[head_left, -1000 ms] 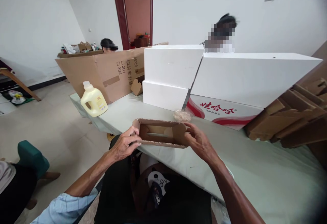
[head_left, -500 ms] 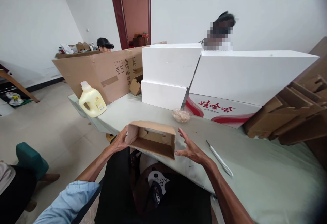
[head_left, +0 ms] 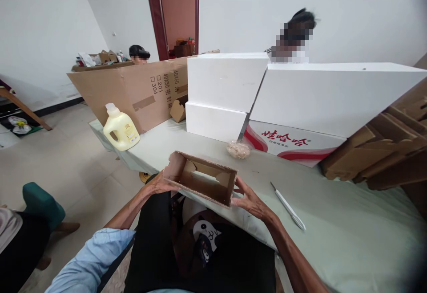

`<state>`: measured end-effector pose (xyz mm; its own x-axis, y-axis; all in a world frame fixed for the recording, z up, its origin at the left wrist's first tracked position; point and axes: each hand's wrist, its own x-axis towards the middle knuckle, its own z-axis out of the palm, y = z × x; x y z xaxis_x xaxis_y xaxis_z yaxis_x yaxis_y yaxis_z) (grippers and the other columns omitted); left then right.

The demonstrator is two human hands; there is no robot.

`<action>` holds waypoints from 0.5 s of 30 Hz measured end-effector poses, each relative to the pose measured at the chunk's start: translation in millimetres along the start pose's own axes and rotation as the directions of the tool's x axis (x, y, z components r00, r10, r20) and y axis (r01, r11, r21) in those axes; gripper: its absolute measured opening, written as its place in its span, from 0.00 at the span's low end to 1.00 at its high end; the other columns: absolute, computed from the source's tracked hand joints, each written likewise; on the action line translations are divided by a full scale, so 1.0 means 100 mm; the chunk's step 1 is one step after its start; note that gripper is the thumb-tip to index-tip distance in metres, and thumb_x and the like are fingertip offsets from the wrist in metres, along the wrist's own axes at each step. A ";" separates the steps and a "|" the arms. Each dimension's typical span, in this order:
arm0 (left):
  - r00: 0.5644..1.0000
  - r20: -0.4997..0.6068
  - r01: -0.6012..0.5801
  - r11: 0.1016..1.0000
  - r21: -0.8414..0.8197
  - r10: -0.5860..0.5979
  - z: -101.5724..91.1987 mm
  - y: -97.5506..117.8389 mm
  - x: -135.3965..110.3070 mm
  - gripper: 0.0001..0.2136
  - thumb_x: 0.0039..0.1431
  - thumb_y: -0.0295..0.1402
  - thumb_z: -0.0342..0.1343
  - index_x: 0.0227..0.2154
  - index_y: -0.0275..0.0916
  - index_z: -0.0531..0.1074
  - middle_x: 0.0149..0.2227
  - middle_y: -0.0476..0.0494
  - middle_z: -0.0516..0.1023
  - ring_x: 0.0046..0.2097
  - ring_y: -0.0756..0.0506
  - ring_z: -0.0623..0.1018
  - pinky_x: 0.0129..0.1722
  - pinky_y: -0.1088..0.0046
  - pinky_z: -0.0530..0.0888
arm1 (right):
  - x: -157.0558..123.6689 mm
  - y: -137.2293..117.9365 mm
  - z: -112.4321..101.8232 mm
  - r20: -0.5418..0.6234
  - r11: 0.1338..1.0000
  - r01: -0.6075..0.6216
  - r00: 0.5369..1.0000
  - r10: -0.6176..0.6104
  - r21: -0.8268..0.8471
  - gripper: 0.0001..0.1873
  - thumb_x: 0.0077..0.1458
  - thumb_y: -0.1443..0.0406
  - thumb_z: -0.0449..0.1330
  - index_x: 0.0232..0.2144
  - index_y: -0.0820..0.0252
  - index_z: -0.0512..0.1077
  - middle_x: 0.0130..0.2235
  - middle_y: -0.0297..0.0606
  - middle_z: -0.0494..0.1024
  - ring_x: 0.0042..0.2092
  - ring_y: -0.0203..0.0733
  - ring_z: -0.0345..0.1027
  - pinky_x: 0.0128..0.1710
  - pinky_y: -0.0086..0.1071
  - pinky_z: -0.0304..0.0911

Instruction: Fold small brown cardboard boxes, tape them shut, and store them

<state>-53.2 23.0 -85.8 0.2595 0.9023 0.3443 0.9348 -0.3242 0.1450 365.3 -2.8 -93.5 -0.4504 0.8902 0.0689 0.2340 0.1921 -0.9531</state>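
Note:
A small brown cardboard box [head_left: 200, 190] is held between my hands over the table's near edge, tilted so its hollow inside faces me. Through a gap in its far side shows something pale. My left hand [head_left: 162, 182] grips the box's left end, its fingertips partly hidden beneath. At the right end, my right hand [head_left: 248, 198] presses against the side with thumb and fingers. To the right of that hand lies a white-handled tool [head_left: 288, 207] with a thin metal tip. A clear plastic bag of pale bits [head_left: 238, 149] sits just beyond the box.
White boxes [head_left: 227, 83] and a red-and-white carton [head_left: 290, 144] stand along the table's far side. A large brown carton [head_left: 133, 92] and a yellow jug [head_left: 122, 128] are at left. Folded cardboard [head_left: 370, 150] leans at right. Two people are behind the boxes.
My right hand, apart from the box before, now touches its right end. The box has tipped, so more of its inside shows, and moved slightly right.

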 end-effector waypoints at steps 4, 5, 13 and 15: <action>0.977 0.166 -0.001 0.776 -0.631 0.137 -0.11 0.09 -0.02 0.27 0.56 0.50 0.74 0.52 0.38 0.80 0.47 0.39 0.87 0.54 0.35 0.84 0.57 0.55 0.82 | -0.07 -0.03 0.01 -0.028 0.992 0.018 0.999 -0.015 0.126 0.60 0.57 0.32 0.65 0.80 0.45 0.50 0.80 0.47 0.53 0.77 0.66 0.52 0.72 0.62 0.58; 0.969 0.201 0.048 0.685 -0.727 0.145 -0.14 0.11 -0.03 0.32 0.52 0.52 0.75 0.54 0.36 0.80 0.48 0.38 0.87 0.57 0.32 0.83 0.60 0.52 0.80 | -0.08 -0.04 0.02 -0.039 0.991 0.017 0.999 -0.012 0.132 0.58 0.58 0.32 0.64 0.80 0.45 0.51 0.80 0.47 0.54 0.77 0.66 0.52 0.72 0.62 0.57; 0.967 0.254 0.226 0.397 -0.890 0.020 -0.39 0.41 0.08 0.39 0.53 0.54 0.72 0.62 0.41 0.68 0.64 0.34 0.76 0.65 0.29 0.76 0.65 0.49 0.74 | -0.20 -0.26 0.00 -0.087 0.994 -0.025 0.996 0.034 0.104 0.46 0.66 0.33 0.53 0.76 0.45 0.63 0.77 0.40 0.62 0.78 0.63 0.51 0.76 0.61 0.53; 0.952 0.304 0.296 0.378 -0.877 -0.041 -0.45 0.45 0.13 0.33 0.59 0.57 0.67 0.58 0.41 0.69 0.60 0.36 0.79 0.62 0.31 0.78 0.60 0.52 0.77 | -0.23 -0.35 -0.03 -0.109 0.997 -0.025 0.994 0.032 0.069 0.46 0.65 0.33 0.55 0.75 0.44 0.63 0.77 0.39 0.62 0.79 0.62 0.47 0.77 0.59 0.49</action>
<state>-18.7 7.1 -33.4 0.2824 0.9585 0.0397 0.2176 -0.1043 0.9705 369.9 -29.1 -60.5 -0.3463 0.9355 0.0697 0.1851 0.1410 -0.9725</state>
